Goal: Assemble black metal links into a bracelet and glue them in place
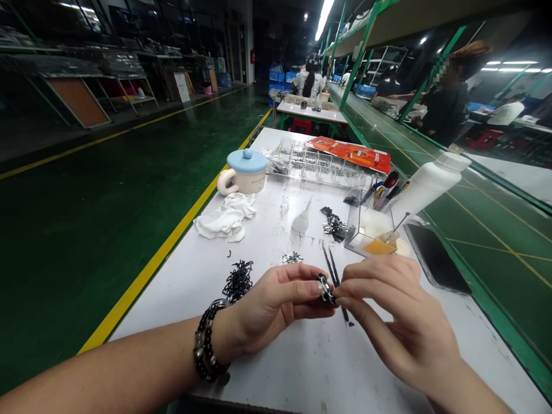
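My left hand (276,305) pinches a small black-and-silver metal part (325,289) between thumb and fingers, above the white table. Thumb and forefinger of my right hand (401,316) are closed at the part's right end; whether they hold a smaller piece there is too small to tell. Black tweezers (331,264) lie on the table just behind the part. Left of my left hand is a heap of small black curved pieces (238,280). A little pile of silver pieces (292,258) lies beyond my fingers, and more black flat pieces (334,224) lie farther back.
A small dropper bottle (302,218), a white cloth (227,217) and a blue-lidded mug (246,172) stand or lie behind. At the right are a clear box (371,230), a white bottle (431,184) and a phone (436,259). A compartment tray (319,164) sits at the back.
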Demonstrator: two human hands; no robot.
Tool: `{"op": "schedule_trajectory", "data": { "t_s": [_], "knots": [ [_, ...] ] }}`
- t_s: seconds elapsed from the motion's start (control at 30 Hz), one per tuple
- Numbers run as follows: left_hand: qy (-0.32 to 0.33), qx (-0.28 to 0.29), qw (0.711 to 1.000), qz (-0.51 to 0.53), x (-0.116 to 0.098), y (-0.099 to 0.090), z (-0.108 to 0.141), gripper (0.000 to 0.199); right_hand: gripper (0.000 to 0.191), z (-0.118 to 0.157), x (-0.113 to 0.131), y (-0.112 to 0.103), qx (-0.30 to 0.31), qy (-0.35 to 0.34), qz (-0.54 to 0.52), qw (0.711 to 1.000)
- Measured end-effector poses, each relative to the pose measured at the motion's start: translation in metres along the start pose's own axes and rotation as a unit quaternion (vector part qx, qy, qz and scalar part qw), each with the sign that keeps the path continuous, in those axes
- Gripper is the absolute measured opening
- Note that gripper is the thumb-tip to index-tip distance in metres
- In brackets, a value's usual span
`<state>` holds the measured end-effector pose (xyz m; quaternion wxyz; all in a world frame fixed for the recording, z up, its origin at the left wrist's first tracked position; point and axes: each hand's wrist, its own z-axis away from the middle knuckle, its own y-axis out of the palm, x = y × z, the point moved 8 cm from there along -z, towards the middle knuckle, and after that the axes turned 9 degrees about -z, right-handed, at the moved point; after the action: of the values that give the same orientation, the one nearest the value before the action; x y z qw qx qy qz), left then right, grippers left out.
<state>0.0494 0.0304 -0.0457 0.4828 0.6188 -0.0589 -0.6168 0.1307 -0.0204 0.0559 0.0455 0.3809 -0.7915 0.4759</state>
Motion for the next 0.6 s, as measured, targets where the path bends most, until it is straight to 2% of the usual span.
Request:
{"op": "schedule_trajectory", "data": {
  "t_s": [0.13, 0.27, 0.5, 0.6],
  "knots": [
    [0.002, -0.006, 1.0, -0.012, -0.001, -0.001, 0.0, 0.023, 0.015, 0.001, 0.004, 0.0, 0.002, -0.032, 0.041, 0.999],
    [0.009, -0.011, 1.0, -0.01, -0.003, -0.001, 0.0, 0.024, 0.016, 0.002, 0.004, -0.001, -0.014, -0.036, 0.052, 0.998],
    [-0.002, 0.024, 0.999, 0.041, -0.001, 0.007, 0.002, 0.02, 0.014, 0.002, -0.011, 0.002, -0.054, 0.03, -0.112, 0.992],
    [-0.004, 0.026, 0.998, 0.049, -0.001, 0.007, 0.003, 0.019, 0.016, 0.004, -0.014, 0.004, -0.06, 0.038, -0.147, 0.987]
  ]
}}
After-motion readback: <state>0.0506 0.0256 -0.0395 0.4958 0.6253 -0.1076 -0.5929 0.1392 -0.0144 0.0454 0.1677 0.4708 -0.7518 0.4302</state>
